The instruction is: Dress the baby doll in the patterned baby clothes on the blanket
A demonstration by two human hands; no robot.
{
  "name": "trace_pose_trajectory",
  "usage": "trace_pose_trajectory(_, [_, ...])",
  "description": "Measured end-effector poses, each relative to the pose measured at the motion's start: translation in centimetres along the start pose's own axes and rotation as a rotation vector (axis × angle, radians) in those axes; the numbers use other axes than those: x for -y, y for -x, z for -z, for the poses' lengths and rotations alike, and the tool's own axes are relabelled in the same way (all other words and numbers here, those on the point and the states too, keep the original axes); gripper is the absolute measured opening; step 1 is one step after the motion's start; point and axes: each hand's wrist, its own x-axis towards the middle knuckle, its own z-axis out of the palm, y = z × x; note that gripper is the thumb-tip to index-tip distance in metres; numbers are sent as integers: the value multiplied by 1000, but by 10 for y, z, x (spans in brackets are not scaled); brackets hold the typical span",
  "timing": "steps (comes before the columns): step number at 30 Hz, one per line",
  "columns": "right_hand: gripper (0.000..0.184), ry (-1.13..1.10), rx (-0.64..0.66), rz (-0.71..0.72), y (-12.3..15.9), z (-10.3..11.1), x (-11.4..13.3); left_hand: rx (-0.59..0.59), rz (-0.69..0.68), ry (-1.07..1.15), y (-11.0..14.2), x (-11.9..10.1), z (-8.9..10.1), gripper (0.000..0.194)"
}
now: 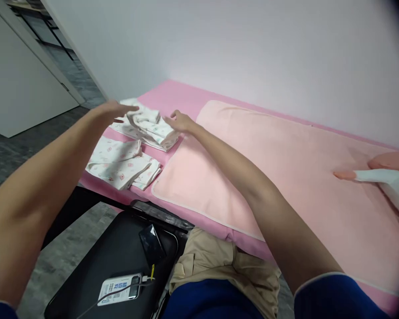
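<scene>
A stack of folded white printed baby clothes (149,128) lies on the pink bed cover at the far left. My left hand (119,110) is over its left side, fingers stretched out and apart; I cannot tell whether they touch the cloth. At the stack's right edge, my right hand (179,121) has its thumb and fingers apart, the fingertips close to or against the cloth. Nearer to me sits a second folded pile of printed baby clothes (119,161), with neither hand on it.
A pale pink mat (239,177) covers much of the pink bed (177,91). A doll in white (394,181) lies at the right. Below the bed, a black chair (109,248) holds a dark phone (152,243) and a white power bank (119,289) with a cable. A wall stands behind.
</scene>
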Motion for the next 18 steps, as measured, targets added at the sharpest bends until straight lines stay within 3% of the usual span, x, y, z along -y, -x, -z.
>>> trace_pose_trajectory(2, [51,200,-1,91,14,-17,-18,-134,7,-184,11,22,-13,121])
trace_pose_trajectory(3, [55,321,40,204,25,-23,-29,-139,-61,-229,19,28,-24,126])
trace_pose_trajectory(5, [54,490,205,381,47,-31,-49,47,-311,-260,37,35,-49,122])
trace_pose_trajectory(8, [58,598,337,389,63,-36,-68,218,-356,-324,54,36,-78,105])
trace_pose_trajectory(10, [62,641,352,365,64,-38,-67,252,-342,-354,57,33,-84,94])
trace_pose_trajectory(13, [63,723,338,363,74,-35,-44,300,-333,-367,56,27,-73,92])
trace_pose_trajectory(15, [63,756,312,420,103,-27,-20,294,-331,-364,58,27,-56,92])
trace_pose_trajectory(18, [63,682,313,596,188,3,12,33,-178,-393,72,44,-19,103])
